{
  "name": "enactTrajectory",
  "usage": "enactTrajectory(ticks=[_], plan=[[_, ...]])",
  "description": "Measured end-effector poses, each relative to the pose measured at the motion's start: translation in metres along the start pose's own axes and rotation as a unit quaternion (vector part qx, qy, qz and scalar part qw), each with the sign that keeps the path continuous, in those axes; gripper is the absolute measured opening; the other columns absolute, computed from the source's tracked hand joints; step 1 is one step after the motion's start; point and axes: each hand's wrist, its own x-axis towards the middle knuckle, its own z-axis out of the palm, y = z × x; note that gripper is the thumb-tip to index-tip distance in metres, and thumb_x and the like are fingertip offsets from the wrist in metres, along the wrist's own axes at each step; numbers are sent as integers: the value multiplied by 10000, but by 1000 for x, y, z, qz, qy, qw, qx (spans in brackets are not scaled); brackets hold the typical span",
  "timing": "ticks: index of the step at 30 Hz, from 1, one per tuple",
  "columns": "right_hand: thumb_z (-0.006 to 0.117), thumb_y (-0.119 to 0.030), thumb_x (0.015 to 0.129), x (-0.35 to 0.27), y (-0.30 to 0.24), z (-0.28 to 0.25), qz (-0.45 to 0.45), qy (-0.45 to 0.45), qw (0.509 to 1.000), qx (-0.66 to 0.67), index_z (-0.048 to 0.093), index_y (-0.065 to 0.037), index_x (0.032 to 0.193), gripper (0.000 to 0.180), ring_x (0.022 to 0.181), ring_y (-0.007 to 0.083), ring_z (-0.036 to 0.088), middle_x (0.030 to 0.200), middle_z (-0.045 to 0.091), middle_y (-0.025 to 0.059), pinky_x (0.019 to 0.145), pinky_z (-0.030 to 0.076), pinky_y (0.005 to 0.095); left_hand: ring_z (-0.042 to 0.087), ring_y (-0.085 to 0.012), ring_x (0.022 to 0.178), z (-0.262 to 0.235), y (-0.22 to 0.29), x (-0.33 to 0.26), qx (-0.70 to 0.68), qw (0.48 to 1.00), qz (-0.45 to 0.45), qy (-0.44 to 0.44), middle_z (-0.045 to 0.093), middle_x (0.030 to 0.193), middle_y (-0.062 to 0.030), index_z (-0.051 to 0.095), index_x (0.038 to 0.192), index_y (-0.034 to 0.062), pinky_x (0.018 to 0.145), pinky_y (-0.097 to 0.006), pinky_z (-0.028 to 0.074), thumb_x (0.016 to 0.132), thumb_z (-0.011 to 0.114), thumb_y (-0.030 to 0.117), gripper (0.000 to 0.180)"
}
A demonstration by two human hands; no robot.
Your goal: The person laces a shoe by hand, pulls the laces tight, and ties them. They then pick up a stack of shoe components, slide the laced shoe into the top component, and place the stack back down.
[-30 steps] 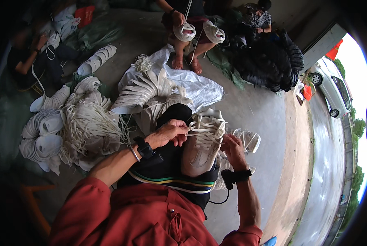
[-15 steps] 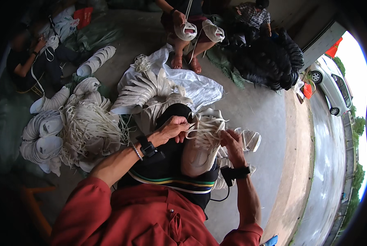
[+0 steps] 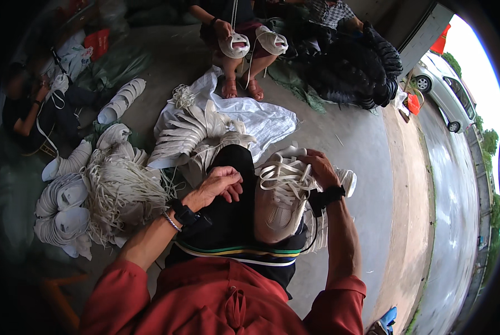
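A white lace-up sneaker (image 3: 277,209) rests on my thigh, its toe toward me. Loose white laces (image 3: 286,174) lie looped over its top. At the shoe's far end, my right hand (image 3: 320,167) grips the collar, some fingertips hidden behind it. My left hand (image 3: 222,183) hovers over my other dark-trousered leg, apart from the shoe. Its fingers are loosely bent and hold nothing visible.
More white shoes (image 3: 346,181) lie beyond my right wrist. On the left are a heap of white laces (image 3: 121,178) and stacked white shoe pieces (image 3: 71,223). Further pieces (image 3: 183,137) lie near a white sheet (image 3: 272,125). Other people sit working ahead.
My left hand has let go of the laces and drawn back left. My right hand has moved from the laces to the sneaker's far end. The view has shifted slightly.
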Motion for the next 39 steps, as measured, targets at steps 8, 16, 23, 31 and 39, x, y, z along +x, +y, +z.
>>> enactTrajectory(ticks=[8,16,23,31,39], plan=[[486,-199,819,-72,6,-46,-22,94,949,299,579,-33,1042,293,774,177,628,904,640,63,684,526,304,586,-167,831,26,-4,10,45,998,-25,-37,572,970,-87,491,1061,24,670,-276,506,881,540,346,372],[487,-123,815,-70,-44,-38,-75,102,983,136,553,-2,1096,313,789,168,623,932,629,80,693,511,263,530,-171,958,56,-10,21,120,990,-73,-26,532,1090,-46,461,1216,105,785,-350,467,903,463,409,437],[492,-255,853,-19,-23,27,-144,15,946,-290,533,1,1132,381,951,193,562,1046,610,131,825,431,299,551,-179,972,43,-46,33,-53,995,-66,-53,567,1093,-34,507,1167,127,818,-379,463,921,431,400,375],[432,-461,908,-79,-24,6,49,12,994,-94,449,-25,1252,556,834,159,575,948,555,85,778,487,314,552,-181,989,43,-40,30,-11,995,-65,-79,563,1118,-39,516,1177,110,847,-372,452,818,600,443,497],[523,-416,878,-71,-14,44,-30,59,974,216,482,6,1188,525,804,107,554,959,594,61,777,446,249,527,-155,999,44,-27,21,-104,994,-4,-39,562,1100,-16,518,1172,121,857,-374,427,738,705,314,510]])
